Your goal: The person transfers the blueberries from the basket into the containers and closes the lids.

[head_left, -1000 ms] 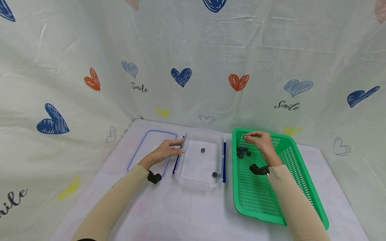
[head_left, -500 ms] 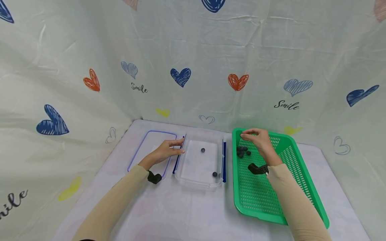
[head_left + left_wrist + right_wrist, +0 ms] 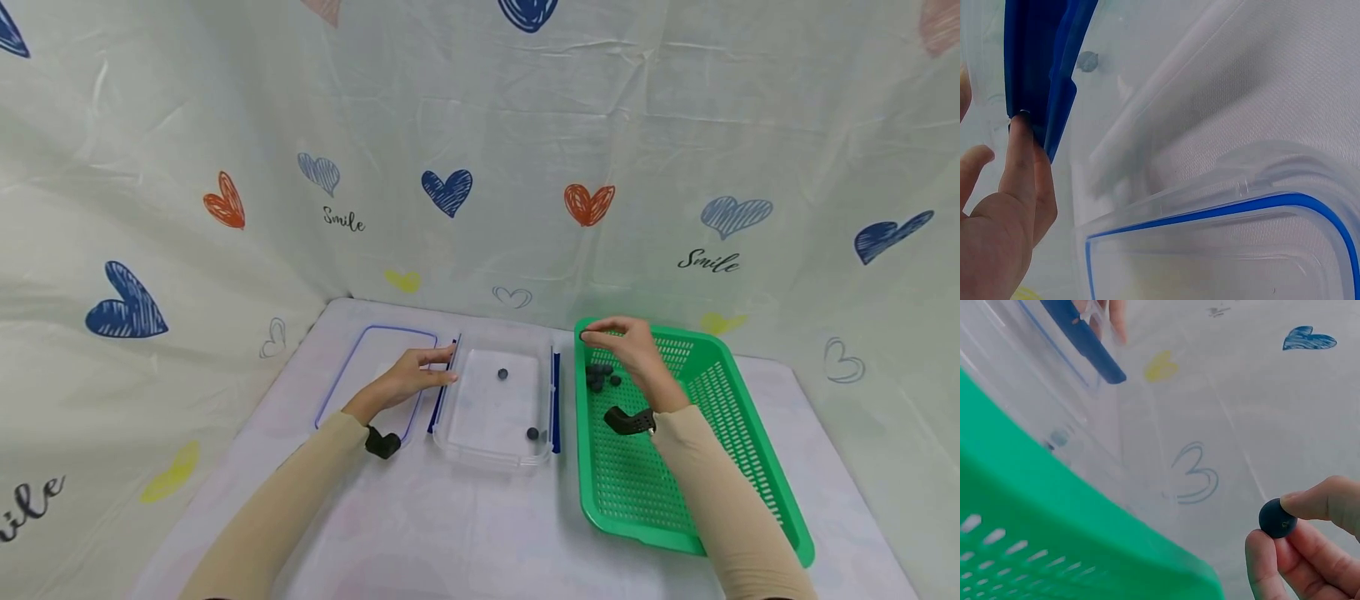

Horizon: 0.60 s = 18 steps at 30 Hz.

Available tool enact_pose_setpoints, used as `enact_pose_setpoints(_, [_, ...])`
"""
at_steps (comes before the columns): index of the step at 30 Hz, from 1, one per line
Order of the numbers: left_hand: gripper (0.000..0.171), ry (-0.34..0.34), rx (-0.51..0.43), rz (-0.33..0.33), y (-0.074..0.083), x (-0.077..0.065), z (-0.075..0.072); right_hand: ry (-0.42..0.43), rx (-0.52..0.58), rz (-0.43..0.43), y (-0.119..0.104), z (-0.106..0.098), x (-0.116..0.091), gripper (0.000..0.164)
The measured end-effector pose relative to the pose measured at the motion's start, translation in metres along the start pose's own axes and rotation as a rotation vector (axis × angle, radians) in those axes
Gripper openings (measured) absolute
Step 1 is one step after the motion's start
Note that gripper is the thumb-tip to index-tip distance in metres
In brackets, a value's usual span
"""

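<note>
My right hand (image 3: 632, 346) pinches a blueberry (image 3: 1277, 518) between thumb and fingertips, above the far left corner of the green basket (image 3: 637, 533). Below it, several more blueberries (image 3: 597, 379) lie in a cluster on the basket floor. To the left stands a clear plastic container (image 3: 487, 457) with blue side latches, holding one blueberry (image 3: 503, 374) toward the back and another (image 3: 532, 433) near the front right corner. My left hand (image 3: 405, 377) rests at the container's left side, its extended fingers touching the blue latch (image 3: 1041, 69).
A clear lid (image 3: 367, 354) with a blue seal lies on the table (image 3: 442, 533) left of the container, partly under my left forearm. The basket sits just right of the container, its rim raised. A heart-printed sheet (image 3: 525, 125) hangs behind the table.
My right hand has moved left with the blueberry, from over the basket toward its left rim. The left hand and the container stay in place.
</note>
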<state>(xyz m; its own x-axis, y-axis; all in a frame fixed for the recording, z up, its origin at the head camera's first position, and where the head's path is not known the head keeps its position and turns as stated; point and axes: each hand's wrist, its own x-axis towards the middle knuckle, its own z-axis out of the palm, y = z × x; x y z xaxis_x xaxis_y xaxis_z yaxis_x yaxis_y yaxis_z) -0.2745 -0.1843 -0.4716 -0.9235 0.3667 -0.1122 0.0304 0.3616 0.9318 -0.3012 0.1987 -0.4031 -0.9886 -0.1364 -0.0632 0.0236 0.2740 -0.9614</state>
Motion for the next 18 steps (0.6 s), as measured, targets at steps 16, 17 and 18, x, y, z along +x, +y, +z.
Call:
enact_pose_setpoints(16, [0.070,0.011,-0.010,-0.013,-0.002,0.000,0.000,-0.061,-0.015,-0.004,-0.012,0.033,-0.001,0.035])
enact_pose_setpoints(17, [0.070,0.010,-0.010,-0.010,-0.002,0.000,0.000,-0.065,-0.013,-0.005,-0.013,0.035,-0.001,0.035])
enact_pose_setpoints(18, [0.070,0.008,-0.012,-0.010,-0.002,0.000,0.000,-0.068,-0.018,-0.007,-0.014,0.036,-0.001,0.034])
